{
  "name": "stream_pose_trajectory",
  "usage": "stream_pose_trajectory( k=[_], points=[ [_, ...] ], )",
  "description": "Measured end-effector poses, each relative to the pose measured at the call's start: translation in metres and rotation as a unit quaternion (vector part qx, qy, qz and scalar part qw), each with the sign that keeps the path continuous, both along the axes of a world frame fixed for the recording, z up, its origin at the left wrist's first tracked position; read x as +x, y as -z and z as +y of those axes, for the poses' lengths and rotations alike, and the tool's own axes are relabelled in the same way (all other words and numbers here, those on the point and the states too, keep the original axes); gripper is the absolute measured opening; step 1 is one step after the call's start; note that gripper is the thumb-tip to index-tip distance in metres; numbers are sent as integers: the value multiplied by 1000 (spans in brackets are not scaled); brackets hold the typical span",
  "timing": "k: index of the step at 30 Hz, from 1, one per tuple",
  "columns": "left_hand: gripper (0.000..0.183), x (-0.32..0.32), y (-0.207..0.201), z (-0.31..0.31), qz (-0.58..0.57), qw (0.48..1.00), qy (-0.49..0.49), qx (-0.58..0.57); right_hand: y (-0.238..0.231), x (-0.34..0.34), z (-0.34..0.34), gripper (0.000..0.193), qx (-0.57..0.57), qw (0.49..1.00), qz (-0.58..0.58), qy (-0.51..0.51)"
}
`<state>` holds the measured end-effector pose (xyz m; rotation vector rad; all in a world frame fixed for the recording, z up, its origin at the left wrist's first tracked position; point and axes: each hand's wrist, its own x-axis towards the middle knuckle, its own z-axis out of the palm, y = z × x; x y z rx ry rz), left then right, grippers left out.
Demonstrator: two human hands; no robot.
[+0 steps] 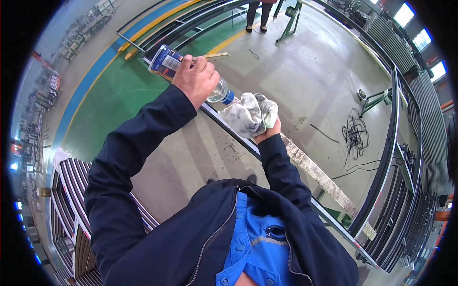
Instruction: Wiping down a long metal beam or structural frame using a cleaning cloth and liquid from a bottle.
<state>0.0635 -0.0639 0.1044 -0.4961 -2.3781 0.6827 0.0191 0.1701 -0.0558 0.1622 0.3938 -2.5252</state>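
Note:
My left hand (196, 80) is wrapped round a clear plastic bottle (168, 63) with a dark blue label. The bottle is tilted, its blue-tipped end pointing down and to the right. That end sits right beside a crumpled white rag (244, 117) with grey stains. Closed on the rag from below is my right hand (271, 130), its fingers mostly hidden by the cloth. Whether liquid is coming out of the bottle cannot be made out. Under both hands runs a dark metal frame bar (228, 126).
A long pale, flaking strip (322, 177) lies along the frame. Black cable (355, 133) is coiled on the floor at right. Striped profiles (76, 183) are stacked at left. A person (258, 14) stands at the far side, near a green stand (289, 21).

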Motion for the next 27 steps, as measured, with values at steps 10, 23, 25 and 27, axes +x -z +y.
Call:
stream_pose_trajectory(
  k=[10,23,25,27],
  points=[
    [12,-8,-5,8,7,1000,20,-13,15,-29,-17,41,-32,999,-17,29],
    [9,-28,-6,-7,-20,1000,-3,8,14,-35,-21,40,-76,997,-4,25],
    [10,-27,-3,-7,-16,1000,-2,7,6,-29,-23,39,-55,998,-18,14],
    [11,-30,-4,-4,-11,1000,6,7,7,-30,-23,39,-55,998,-8,14]
  ],
)
